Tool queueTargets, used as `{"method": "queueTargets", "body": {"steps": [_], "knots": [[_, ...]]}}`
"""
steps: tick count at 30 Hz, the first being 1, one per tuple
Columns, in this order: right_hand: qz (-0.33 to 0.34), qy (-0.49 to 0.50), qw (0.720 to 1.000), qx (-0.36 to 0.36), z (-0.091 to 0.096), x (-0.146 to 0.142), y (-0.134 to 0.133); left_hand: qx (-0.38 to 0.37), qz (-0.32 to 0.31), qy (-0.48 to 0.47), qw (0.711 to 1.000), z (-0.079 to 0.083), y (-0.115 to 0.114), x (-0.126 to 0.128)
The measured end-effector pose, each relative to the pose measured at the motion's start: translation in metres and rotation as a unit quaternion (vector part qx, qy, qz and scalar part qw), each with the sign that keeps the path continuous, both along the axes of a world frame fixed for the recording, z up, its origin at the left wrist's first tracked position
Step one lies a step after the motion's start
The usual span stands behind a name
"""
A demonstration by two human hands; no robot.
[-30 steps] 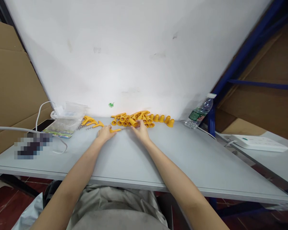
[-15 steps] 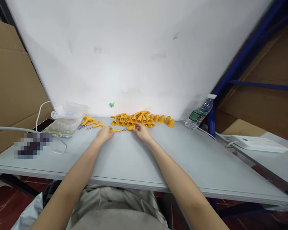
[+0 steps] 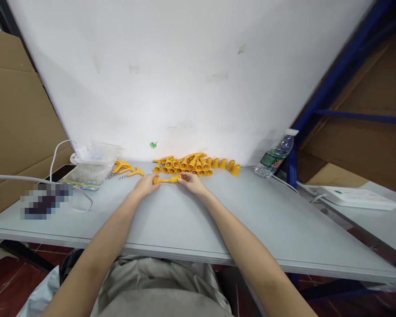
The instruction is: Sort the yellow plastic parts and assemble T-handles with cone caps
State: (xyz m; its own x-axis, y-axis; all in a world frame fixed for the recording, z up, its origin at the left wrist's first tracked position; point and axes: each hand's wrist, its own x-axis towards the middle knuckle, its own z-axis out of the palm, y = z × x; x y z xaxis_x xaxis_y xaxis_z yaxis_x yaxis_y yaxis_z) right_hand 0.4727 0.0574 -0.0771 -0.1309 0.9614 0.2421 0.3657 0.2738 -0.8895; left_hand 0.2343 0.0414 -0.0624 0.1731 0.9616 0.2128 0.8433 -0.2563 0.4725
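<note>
My left hand [image 3: 147, 185] is closed on the handle end of a yellow corkscrew [image 3: 164, 180], which lies level just above the table, pointing right. My right hand [image 3: 192, 182] pinches a yellow bell-shaped cup [image 3: 174, 179]. The metal spiral no longer shows, and the cup sits around that end of the shaft. Behind my hands lies a pile of yellow corkscrews fitted with cups [image 3: 185, 164]. Several loose cups [image 3: 222, 164] stand in a row to its right. Left of the pile rest a few bare corkscrews [image 3: 127, 169] with T-handles and metal spirals.
A plastic bag [image 3: 89, 174] and white cables [image 3: 56, 154] occupy the table's left side, near a blurred dark object [image 3: 46, 202]. At the right a plastic bottle [image 3: 275, 156] leans by a blue post. A white wall panel [image 3: 198, 88] rises behind the grey table [image 3: 185, 220].
The cup and the corkscrew have come together: the metal spiral, visible before between my hands, is now inside the cup. My right hand has shifted slightly down, and the cup has moved left.
</note>
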Motion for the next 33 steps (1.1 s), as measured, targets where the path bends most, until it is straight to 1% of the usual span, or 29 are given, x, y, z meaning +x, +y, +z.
{"method": "queueTargets", "body": {"steps": [2,6,12,16,20,24,26,30,33], "knots": [[0.0,0.024,1.0,-0.019,0.003,-0.001,-0.002,0.006,-0.008,-0.02,1.0,0.0,0.0,0.0],[0.008,0.06,0.996,-0.06,0.012,0.0,-0.009,-0.005,-0.018,-0.05,0.999,0.006,-0.002,0.0],[0.015,0.07,0.995,-0.065,0.022,-0.001,-0.016,-0.011,0.001,-0.019,1.0,0.013,-0.006,0.003],[0.01,0.064,0.996,-0.056,0.027,-0.002,-0.018,0.017,0.004,-0.013,1.0,0.018,-0.009,0.005],[-0.002,0.086,0.993,-0.079,0.032,-0.006,-0.022,0.056,-0.009,-0.024,0.998,0.022,-0.013,0.009],[-0.027,0.074,0.993,-0.087,0.04,-0.008,-0.028,0.058,-0.012,-0.035,0.998,0.021,-0.013,0.01],[-0.005,0.07,0.995,-0.074,0.043,-0.006,-0.029,0.061,-0.006,-0.041,0.997,0.021,-0.012,0.009],[0.069,0.092,0.993,-0.019,0.047,0.001,-0.029,0.071,0.0,-0.045,0.996,0.023,-0.012,0.006],[0.082,0.091,0.992,-0.001,0.048,0.004,-0.03,0.084,-0.008,-0.045,0.995,0.028,-0.015,0.006]]}}
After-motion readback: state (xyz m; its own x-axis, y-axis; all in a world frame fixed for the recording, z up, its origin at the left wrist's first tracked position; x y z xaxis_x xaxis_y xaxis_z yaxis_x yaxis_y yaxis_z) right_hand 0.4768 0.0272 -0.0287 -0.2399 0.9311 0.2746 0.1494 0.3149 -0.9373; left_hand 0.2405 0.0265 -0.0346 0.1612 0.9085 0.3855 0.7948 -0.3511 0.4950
